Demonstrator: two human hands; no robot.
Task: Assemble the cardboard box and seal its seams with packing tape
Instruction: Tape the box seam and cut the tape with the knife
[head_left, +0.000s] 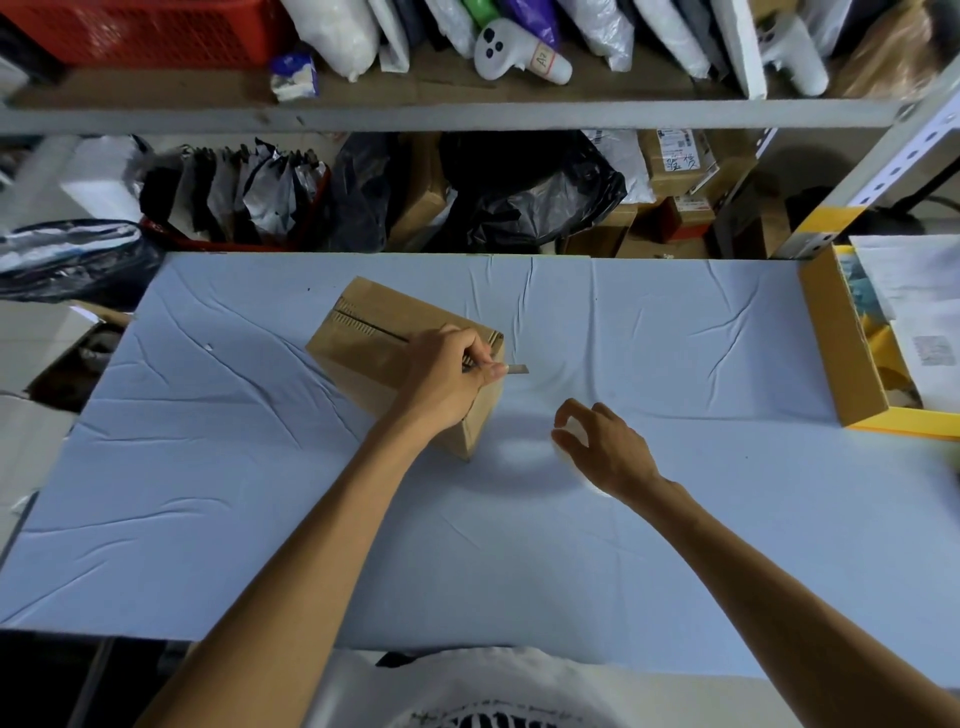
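A: Quick status, near to far?

B: Nearest is your right hand (602, 447), hovering over the table (260, 519), fingers curled and loosely spread. There's a pale blurry shape under it, maybe a clear tape roll, but I can't tell.

A: And the left?

B: Your left hand (452, 379) is farther and to the left, resting on the cardboard box (374, 338) at its right end. Thumb & forefinger are pinching a short grey strip (517, 369), prob. a tape end, that sticks out right past the box edge.

A: Where's the box?

B: Mid-table, angled, closed up, under your left hand. It's apart from your right hand, which is nearer and further right.

A: How far along?

B: Looks assembled w/ flaps folded shut. The top centre seam (363, 325) still shows as a dark line, so I'd say it's not taped yet. 1 seam at least is left; underside hidden.
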